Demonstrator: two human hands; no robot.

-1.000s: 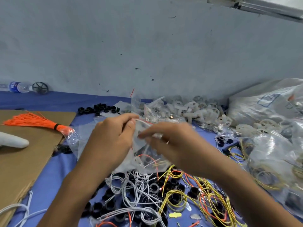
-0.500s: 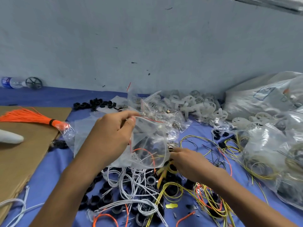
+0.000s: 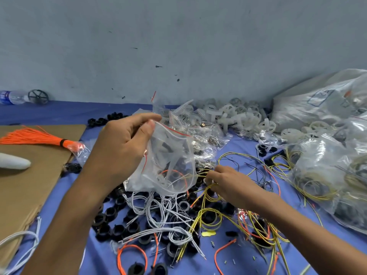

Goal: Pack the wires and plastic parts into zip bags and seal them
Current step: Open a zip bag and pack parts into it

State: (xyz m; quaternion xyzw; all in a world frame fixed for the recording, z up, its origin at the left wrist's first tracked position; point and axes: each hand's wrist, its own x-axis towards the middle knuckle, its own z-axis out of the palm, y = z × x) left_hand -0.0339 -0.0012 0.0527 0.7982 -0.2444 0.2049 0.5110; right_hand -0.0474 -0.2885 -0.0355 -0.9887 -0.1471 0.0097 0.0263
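Bag (image 3: 174, 161) part-filled.
Our left hand (image 3: 119, 147) gripped its mouth, black parts (image 3: 165, 148) inside; right hand (image 3: 224, 181) pinched yellow wires (image 3: 201, 207).

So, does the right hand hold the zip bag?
No, only the left hand holds the zip bag; the right hand pinches yellow wires beside it.

- Even, soft, fairly bright light; only faint shadows lie on the blue cloth (image 3: 240, 142) under the forearms.
- White glare streaks the zip bag (image 3: 170, 155) in the left hand (image 3: 121, 147) and the plastic sacks (image 3: 317, 104) at right.
- The right hand (image 3: 226, 181) and the yellow wires (image 3: 200, 207) it pinches look slightly smeared.
- Wide-angle bending at the edges; the water bottle (image 3: 12, 97) far left is soft.
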